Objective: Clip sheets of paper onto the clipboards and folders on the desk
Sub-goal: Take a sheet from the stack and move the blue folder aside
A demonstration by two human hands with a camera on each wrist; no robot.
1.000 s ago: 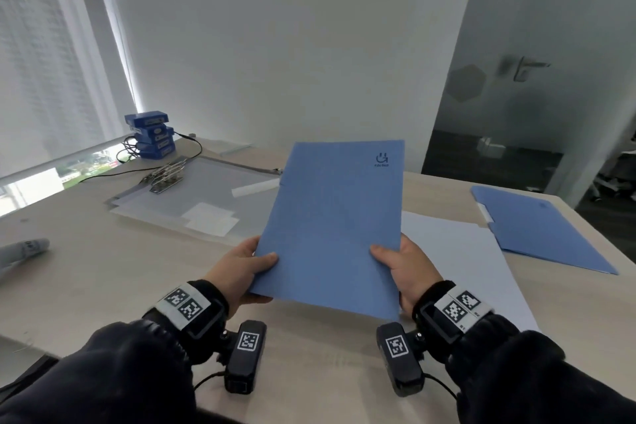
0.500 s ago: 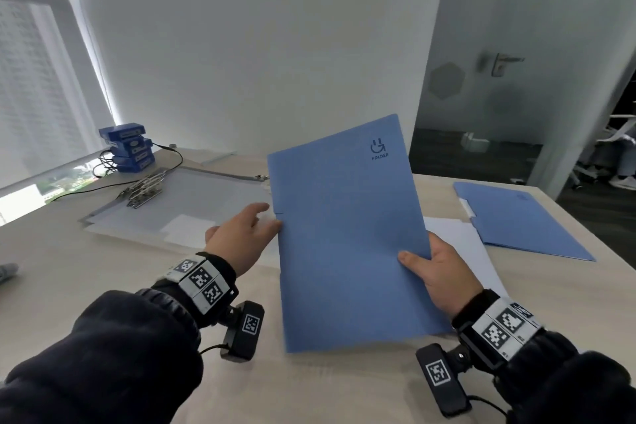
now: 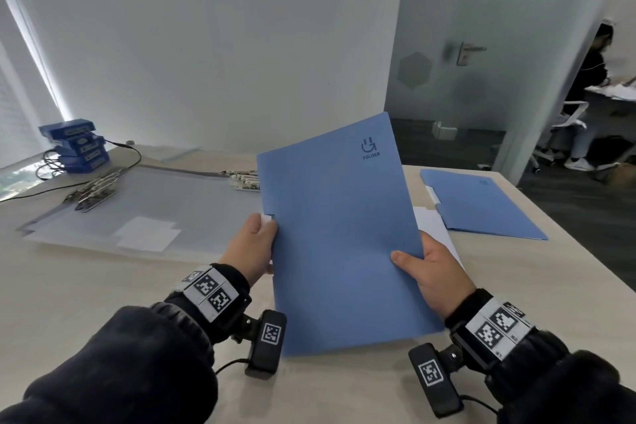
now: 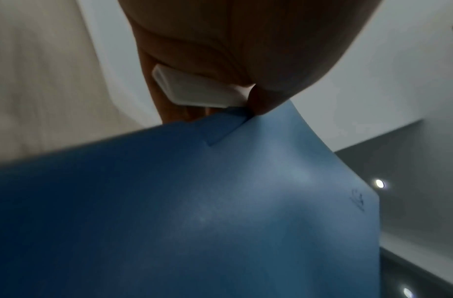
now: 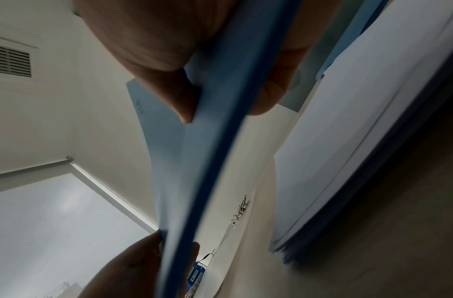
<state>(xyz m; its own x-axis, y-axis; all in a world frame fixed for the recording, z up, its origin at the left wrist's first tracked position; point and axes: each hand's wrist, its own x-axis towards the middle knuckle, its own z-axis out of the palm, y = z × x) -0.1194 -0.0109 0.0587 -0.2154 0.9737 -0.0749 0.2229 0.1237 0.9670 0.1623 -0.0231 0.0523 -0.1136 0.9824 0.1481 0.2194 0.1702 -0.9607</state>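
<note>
My left hand (image 3: 253, 248) hides its fingers behind the blue folder (image 3: 340, 234); only the thumb shows by the white tab (image 4: 194, 91). My right hand (image 3: 432, 277) likewise shows just its thumb on the cover. The folder covers most of the white paper sheets (image 3: 432, 227) and part of the clear clipboards (image 3: 165, 203). The labels on the stacked blue boxes (image 3: 77, 150) are too small to read.

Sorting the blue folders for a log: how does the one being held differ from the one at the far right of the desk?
The held folder is lifted off the desk and tilted up; the far folder lies flat on it. The left hand and right hand grip the held folder's side edges; nothing touches the far folder. Both are closed, blue, with a printed logo near a top corner and a white tab at the left edge.
</note>
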